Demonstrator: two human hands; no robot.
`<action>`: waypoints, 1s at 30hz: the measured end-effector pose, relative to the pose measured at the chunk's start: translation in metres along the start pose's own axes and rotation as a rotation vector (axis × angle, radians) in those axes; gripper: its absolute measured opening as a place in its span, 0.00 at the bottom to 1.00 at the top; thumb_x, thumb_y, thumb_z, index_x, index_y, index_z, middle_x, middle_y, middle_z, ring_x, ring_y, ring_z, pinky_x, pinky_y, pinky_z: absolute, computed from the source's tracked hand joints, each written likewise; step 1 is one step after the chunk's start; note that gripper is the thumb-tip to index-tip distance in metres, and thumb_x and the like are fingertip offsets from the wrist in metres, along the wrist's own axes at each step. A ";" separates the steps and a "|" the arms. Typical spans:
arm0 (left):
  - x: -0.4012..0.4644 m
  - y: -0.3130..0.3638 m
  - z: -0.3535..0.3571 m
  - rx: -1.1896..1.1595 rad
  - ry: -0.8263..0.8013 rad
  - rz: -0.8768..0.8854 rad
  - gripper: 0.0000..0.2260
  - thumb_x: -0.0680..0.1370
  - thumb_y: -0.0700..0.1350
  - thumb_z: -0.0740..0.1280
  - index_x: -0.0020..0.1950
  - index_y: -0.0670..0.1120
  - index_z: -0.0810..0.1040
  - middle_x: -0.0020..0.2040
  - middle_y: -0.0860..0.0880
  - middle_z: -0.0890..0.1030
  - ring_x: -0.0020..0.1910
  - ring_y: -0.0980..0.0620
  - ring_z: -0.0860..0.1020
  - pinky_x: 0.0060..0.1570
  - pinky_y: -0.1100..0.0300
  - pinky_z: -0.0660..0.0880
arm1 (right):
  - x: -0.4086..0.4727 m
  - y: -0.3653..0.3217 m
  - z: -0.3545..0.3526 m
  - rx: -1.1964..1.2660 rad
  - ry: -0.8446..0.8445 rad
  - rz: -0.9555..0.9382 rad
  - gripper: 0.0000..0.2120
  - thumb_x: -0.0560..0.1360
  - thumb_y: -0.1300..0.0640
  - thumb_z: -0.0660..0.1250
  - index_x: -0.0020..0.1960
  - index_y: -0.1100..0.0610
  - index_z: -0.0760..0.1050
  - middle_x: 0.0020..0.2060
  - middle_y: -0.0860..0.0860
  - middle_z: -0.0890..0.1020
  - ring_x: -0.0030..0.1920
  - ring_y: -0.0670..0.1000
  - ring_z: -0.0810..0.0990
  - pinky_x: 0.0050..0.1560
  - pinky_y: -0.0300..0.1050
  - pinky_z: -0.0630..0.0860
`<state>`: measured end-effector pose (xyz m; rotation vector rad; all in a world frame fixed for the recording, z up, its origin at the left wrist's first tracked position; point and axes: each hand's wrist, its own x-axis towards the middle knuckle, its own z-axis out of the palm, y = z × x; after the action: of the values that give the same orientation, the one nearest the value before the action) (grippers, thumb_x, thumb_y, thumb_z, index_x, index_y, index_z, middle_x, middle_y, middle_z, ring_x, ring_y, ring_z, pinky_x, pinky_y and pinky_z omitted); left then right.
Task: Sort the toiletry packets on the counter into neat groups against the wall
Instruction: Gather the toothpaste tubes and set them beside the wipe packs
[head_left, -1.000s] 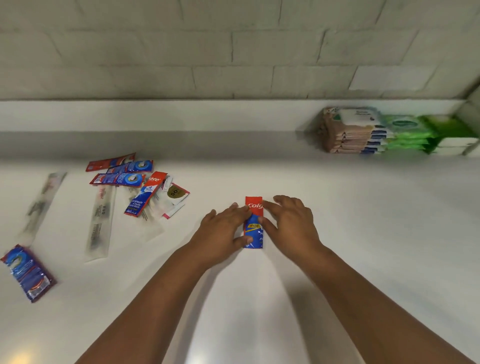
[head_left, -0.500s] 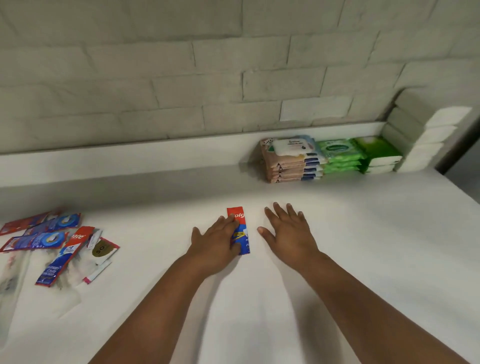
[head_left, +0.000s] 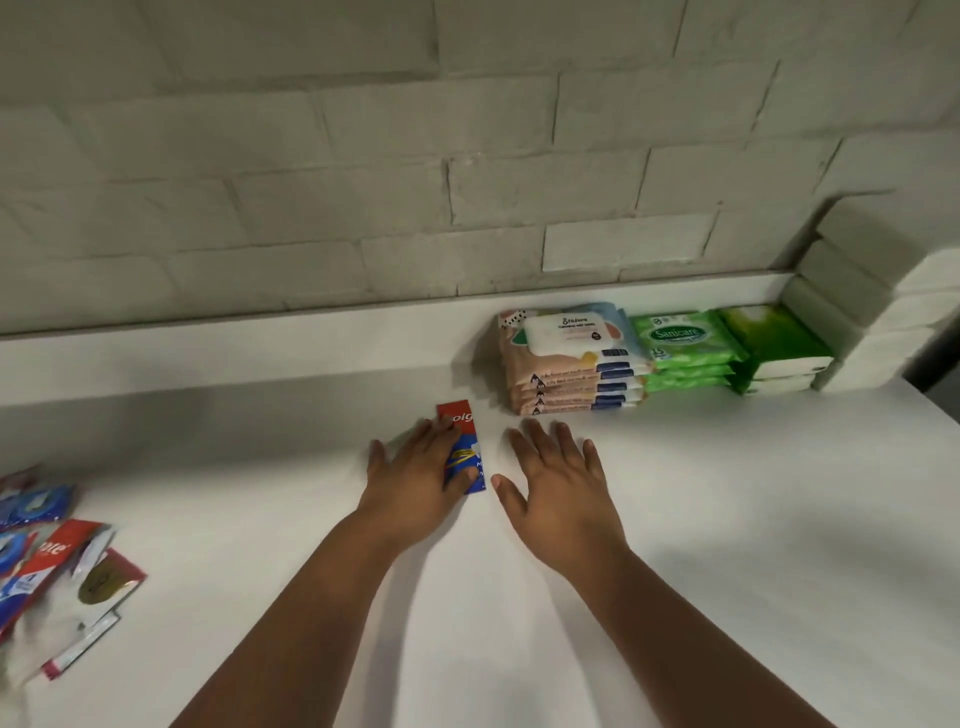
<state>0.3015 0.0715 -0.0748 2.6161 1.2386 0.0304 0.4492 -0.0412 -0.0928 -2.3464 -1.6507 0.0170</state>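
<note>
A red and blue toothpaste packet (head_left: 464, 435) lies flat on the white counter (head_left: 727, 493), a short way in front of the wall ledge. My left hand (head_left: 415, 475) rests on it with straight fingers and covers its left side. My right hand (head_left: 558, 475) lies flat and spread on the counter just right of the packet, apart from it. Against the wall stand a stack of beige wipe packs (head_left: 563, 358), a stack of green wipe packs (head_left: 680, 351) and a green and white pack stack (head_left: 776, 348).
A loose pile of red and blue packets and clear sachets (head_left: 57, 566) lies at the counter's left edge. White blocks (head_left: 872, 317) are stacked in the back right corner. A low white ledge (head_left: 260, 343) runs along the brick wall.
The packet has slid away from me toward the wall under my left hand. My right hand has let go of it and now lies flat beside it. The view has swung right.
</note>
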 end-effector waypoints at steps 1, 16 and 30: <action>0.005 -0.002 0.001 0.011 0.022 0.010 0.32 0.75 0.66 0.45 0.76 0.55 0.53 0.77 0.56 0.54 0.77 0.56 0.49 0.70 0.41 0.49 | -0.001 0.000 0.001 0.004 0.011 0.003 0.28 0.78 0.38 0.49 0.74 0.48 0.61 0.75 0.49 0.62 0.75 0.56 0.57 0.73 0.58 0.53; 0.061 -0.001 0.002 -0.045 0.018 0.039 0.25 0.80 0.60 0.51 0.76 0.56 0.52 0.77 0.60 0.50 0.76 0.58 0.46 0.72 0.39 0.42 | 0.005 0.002 0.013 -0.013 0.153 0.122 0.24 0.78 0.47 0.54 0.71 0.53 0.68 0.71 0.53 0.69 0.72 0.59 0.64 0.70 0.61 0.59; 0.065 0.009 0.007 -0.010 0.113 0.060 0.25 0.79 0.62 0.49 0.76 0.59 0.53 0.77 0.61 0.53 0.76 0.56 0.48 0.70 0.35 0.44 | 0.005 0.002 0.010 -0.019 0.131 0.119 0.25 0.78 0.46 0.52 0.73 0.52 0.65 0.72 0.52 0.68 0.73 0.58 0.62 0.71 0.59 0.58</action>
<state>0.3502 0.1141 -0.0848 2.6752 1.1915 0.1979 0.4509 -0.0353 -0.1024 -2.4017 -1.4554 -0.1269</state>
